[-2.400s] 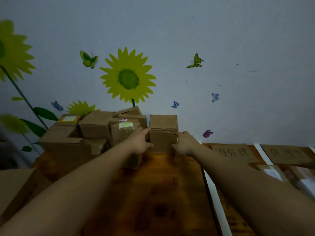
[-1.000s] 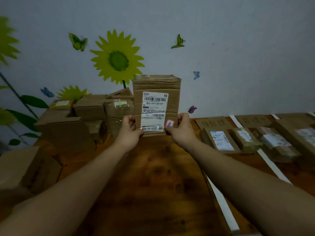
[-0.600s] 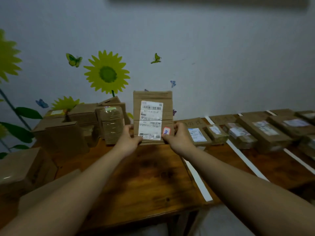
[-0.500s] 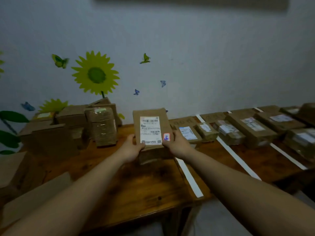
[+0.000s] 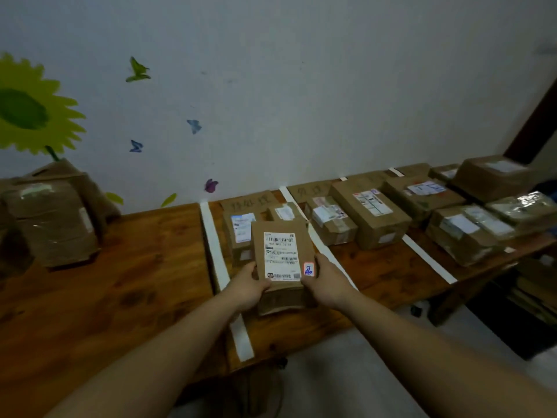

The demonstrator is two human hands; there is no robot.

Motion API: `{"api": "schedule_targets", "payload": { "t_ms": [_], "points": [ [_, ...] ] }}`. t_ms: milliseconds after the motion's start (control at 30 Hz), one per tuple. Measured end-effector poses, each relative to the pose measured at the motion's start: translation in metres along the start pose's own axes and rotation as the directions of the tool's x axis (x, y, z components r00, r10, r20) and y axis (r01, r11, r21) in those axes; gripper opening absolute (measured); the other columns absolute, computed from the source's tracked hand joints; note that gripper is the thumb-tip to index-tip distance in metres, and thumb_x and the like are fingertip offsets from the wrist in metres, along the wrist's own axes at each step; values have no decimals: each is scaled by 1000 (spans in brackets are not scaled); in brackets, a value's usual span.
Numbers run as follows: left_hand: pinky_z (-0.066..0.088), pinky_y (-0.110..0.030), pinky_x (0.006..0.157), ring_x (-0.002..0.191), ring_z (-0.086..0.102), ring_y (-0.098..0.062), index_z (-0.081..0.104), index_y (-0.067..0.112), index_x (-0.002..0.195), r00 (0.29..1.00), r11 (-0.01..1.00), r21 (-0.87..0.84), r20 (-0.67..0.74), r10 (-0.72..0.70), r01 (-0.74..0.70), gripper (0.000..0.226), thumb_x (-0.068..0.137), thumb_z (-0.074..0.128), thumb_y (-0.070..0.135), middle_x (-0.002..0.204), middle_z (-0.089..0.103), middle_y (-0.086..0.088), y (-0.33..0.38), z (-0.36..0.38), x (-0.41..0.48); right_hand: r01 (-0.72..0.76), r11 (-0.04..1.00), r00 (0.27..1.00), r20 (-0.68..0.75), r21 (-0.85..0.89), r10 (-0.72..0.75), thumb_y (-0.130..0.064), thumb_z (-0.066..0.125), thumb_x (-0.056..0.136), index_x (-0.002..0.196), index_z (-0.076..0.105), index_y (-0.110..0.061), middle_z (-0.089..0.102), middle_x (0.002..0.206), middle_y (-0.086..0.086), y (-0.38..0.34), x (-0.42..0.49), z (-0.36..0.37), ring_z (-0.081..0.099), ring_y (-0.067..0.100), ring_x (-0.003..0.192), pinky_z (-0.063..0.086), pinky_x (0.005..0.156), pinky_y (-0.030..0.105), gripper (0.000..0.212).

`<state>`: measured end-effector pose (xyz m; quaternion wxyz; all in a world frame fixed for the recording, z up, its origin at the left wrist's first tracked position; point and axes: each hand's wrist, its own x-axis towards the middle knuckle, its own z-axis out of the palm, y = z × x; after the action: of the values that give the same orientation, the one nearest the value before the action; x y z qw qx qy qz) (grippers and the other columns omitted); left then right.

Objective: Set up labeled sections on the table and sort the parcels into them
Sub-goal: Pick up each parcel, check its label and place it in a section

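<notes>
Since the frame half a second back, the parcel (image 5: 281, 260) has travelled right and down, from over the bare wood to the first taped section. Behind it in that section lie a longer box (image 5: 239, 233) with a white label and a small box (image 5: 283, 211) beside it, both close to the far end of what I carry; whether they touch it I cannot tell. A handwritten cardboard sign (image 5: 247, 202) lies flat by the wall behind them. White tape strips (image 5: 215, 251) run front to back and split the tabletop (image 5: 135, 282) into lanes; the lanes further right hold more taped brown boxes (image 5: 369, 212), some stacked. An unsorted pile (image 5: 51, 218) stands well apart at the left. Dark varnished wood meets a pale wall (image 5: 301, 86) with a sunflower decal (image 5: 27, 113) and butterfly stickers (image 5: 193, 126); the room is dim. The parcel is a brown cardboard box lying lengthwise away from me, with a white barcode label on top and a small orange-edged sticker at its near right corner. My left hand (image 5: 250, 286) grips its near left side and my right hand (image 5: 327, 283) its near right side, fingers curled round it. Whether its base rests on the wood I cannot tell.
</notes>
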<state>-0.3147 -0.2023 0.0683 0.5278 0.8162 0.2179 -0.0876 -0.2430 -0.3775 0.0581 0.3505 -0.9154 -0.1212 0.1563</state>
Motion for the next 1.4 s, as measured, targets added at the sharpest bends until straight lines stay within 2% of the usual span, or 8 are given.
{"api": "schedule_targets", "payload": {
  "t_ms": [167,333,500,633,833,967,1167,1400],
  "points": [
    [41,-41,103,128,43,-22,24,25,145,993,999,-38,-120,21,-26,66,89,59,15,141,45,-2,4,72,34,34,990,994,107,-138,-19,-40,46,98,149,25,-23,41,143,7,71,40,-13,50,21,119,45,93,30,58],
    [48,-29,89,111,51,-9,40,34,135,987,1000,-12,-163,-5,3,42,95,50,27,131,54,3,-2,105,61,92,979,986,157,-182,-64,-36,43,100,143,32,-18,40,138,9,102,70,-14,47,14,105,45,84,24,48],
    [45,-24,86,118,49,-12,30,37,141,997,997,71,-78,-17,22,55,93,53,27,136,50,7,13,111,88,105,974,990,113,-202,-83,-30,45,98,139,34,-14,40,135,13,108,97,-28,47,21,112,48,93,34,45],
    [43,-18,69,113,51,-12,21,40,144,998,991,116,-7,-70,70,64,90,56,30,139,46,5,24,103,98,87,963,995,68,-253,-73,-35,53,93,140,33,-20,36,139,10,99,106,-39,38,24,124,44,98,39,54],
    [36,-32,104,129,41,-20,21,32,146,994,991,115,-96,-53,64,68,89,57,36,147,37,2,28,21,69,221,898,975,99,-381,-199,-49,47,93,143,36,-23,37,146,8,24,104,-35,36,26,132,33,106,41,57],
    [28,-19,99,133,36,-19,27,18,146,954,979,193,-299,-5,65,66,90,59,29,149,34,-6,9,-57,22,355,875,930,220,-328,-295,-50,47,93,142,39,-20,37,145,12,-56,86,-2,36,30,131,33,106,43,57],
    [24,-25,108,139,26,-23,24,16,147,894,949,254,-445,-57,187,69,90,58,32,154,23,-9,-66,-190,-82,545,789,824,357,-284,-440,-50,47,95,146,35,-13,33,147,19,-189,25,98,31,36,136,28,109,39,64],
    [19,-42,115,142,17,-26,23,21,147,778,924,156,-598,-192,349,70,89,59,37,155,20,-7,-171,-310,-201,633,740,721,520,-227,-457,-52,47,94,147,33,-17,30,150,14,-310,-59,223,31,34,137,28,110,37,65]
  ]
}}
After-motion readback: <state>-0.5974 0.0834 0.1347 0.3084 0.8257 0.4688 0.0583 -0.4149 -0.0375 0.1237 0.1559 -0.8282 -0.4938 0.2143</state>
